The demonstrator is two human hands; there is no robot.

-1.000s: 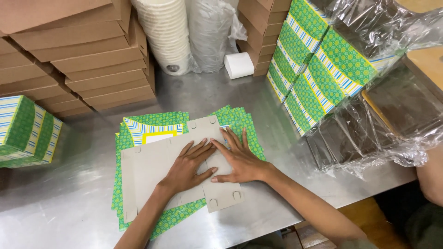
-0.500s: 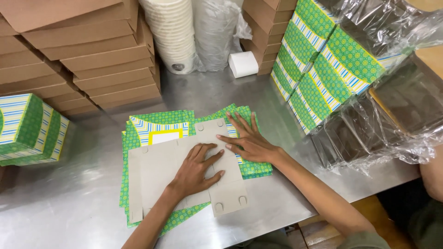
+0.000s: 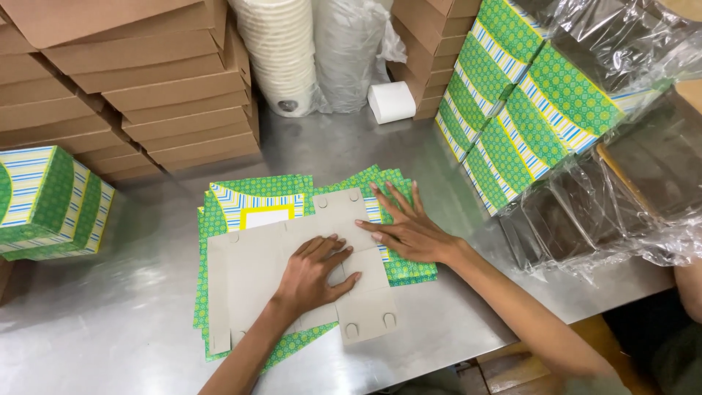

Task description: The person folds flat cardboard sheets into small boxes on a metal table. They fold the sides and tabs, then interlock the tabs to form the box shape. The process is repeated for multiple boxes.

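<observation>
Two hands lie flat on a stack of unfolded carton blanks near the front edge of the steel table (image 3: 95, 329). The top blank (image 3: 248, 271) is turned grey side up, its green patterned face down, and it rests on the other green-and-striped blanks (image 3: 252, 201) fanned out beneath it. The left hand (image 3: 311, 274) presses palm down on the middle of the grey blank, fingers spread, gripping nothing. The right hand (image 3: 406, 227) rests just beside it, toward the table's right edge, fingers splayed across the blank's right flap and the green sheets under it; it too is open and only pressing.

By my judgement the step in hand is creasing or flattening the top blank along a fold line, with one palm pinning the panel. The next move would seem to call for a fingertip hold on a flap edge, since neither hand has one now.

Made-up green boxes (image 3: 512, 110) stand at the back right, more at the left edge (image 3: 51, 201), brown cartons (image 3: 146, 95) at the back left.
</observation>
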